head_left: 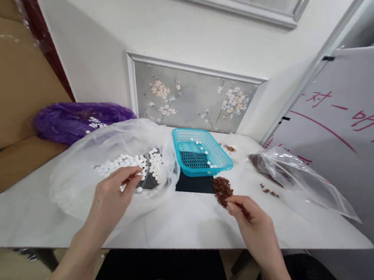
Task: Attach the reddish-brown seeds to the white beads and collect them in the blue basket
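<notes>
My left hand (115, 193) reaches over an open clear plastic bag (70, 183). Thumb and forefinger pinch together at a small white ball, among many loose white balls (156, 164) in the bag. Close to the front of the table, my right hand (253, 221) has its thumb and forefinger closed at the lower edge of a heap of small reddish-brown pieces (222, 189). Whatever lies between those fingertips is too small to make out. Between and beyond both hands stands a blue plastic basket (222, 156), with several white balls along its inside.
A black flat sheet (193, 185) lies under the basket's front. To the right are a clear bag (301, 170) with brown contents and a few loose brown bits (270, 191). A purple bag (62, 119) with white balls sits back left, by cardboard (10, 76). A whiteboard (348, 170) stands right.
</notes>
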A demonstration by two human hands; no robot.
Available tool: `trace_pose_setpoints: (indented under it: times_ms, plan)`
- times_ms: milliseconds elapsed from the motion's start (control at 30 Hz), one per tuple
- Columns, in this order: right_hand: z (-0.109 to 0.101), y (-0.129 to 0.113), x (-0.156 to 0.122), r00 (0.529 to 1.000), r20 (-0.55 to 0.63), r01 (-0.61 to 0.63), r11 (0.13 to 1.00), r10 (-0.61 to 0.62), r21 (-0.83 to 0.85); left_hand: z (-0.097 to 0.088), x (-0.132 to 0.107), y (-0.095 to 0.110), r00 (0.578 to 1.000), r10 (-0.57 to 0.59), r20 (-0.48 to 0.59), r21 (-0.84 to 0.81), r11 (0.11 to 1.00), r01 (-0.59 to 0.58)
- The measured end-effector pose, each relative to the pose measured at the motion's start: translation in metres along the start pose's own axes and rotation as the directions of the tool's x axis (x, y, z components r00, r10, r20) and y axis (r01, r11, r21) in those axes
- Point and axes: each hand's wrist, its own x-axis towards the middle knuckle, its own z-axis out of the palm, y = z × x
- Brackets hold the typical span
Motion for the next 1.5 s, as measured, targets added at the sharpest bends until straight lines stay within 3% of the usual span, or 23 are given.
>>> trace_pose_setpoints:
  times_ms: [67, 100, 200, 267, 333, 467, 667, 1000, 1500]
  plan:
    - [0.004, -0.013, -0.004, 0.999, 0.033, 0.034, 0.995, -0.037, 0.089, 0.002, -0.008, 0.011, 0.985, -0.160, 0.058, -0.248, 0.954, 0.169]
    - [0.007, -0.019, -0.006, 0.997, 0.052, 0.044, 0.988, -0.052, 0.146, 0.004, -0.013, 0.016, 0.967, -0.221, 0.130, -0.392, 0.884, 0.255]
    - [0.017, -0.035, -0.014, 0.989, 0.139, -0.010, 0.937, -0.041, 0.349, 0.018, -0.032, 0.031, 0.855, -0.256, 0.452, -0.672, 0.533, 0.514]
    - [0.023, -0.043, -0.019, 0.978, 0.208, -0.087, 0.873, -0.017, 0.480, 0.030, -0.044, 0.038, 0.756, -0.214, 0.619, -0.686, 0.322, 0.652]
    - [0.027, -0.051, -0.024, 0.965, 0.261, -0.139, 0.806, -0.019, 0.576, 0.042, -0.052, 0.043, 0.687, -0.173, 0.706, -0.663, 0.181, 0.727]
    - [0.035, -0.062, -0.030, 0.957, 0.289, -0.206, 0.721, 0.009, 0.661, 0.057, -0.059, 0.047, 0.640, -0.105, 0.761, -0.642, 0.019, 0.766]
    - [0.043, -0.070, -0.029, 0.977, 0.214, -0.158, 0.754, 0.023, 0.637, 0.066, -0.061, 0.046, 0.651, -0.043, 0.758, -0.650, 0.027, 0.759]
    - [0.047, -0.076, -0.032, 0.986, 0.123, 0.036, 0.869, -0.111, 0.494, 0.072, -0.064, 0.040, 0.638, -0.087, 0.765, -0.641, -0.017, 0.767]
    - [0.056, -0.069, -0.039, 0.989, 0.101, 0.065, 0.925, -0.111, 0.374, 0.073, -0.066, 0.038, 0.678, -0.119, 0.726, -0.671, 0.092, 0.735]
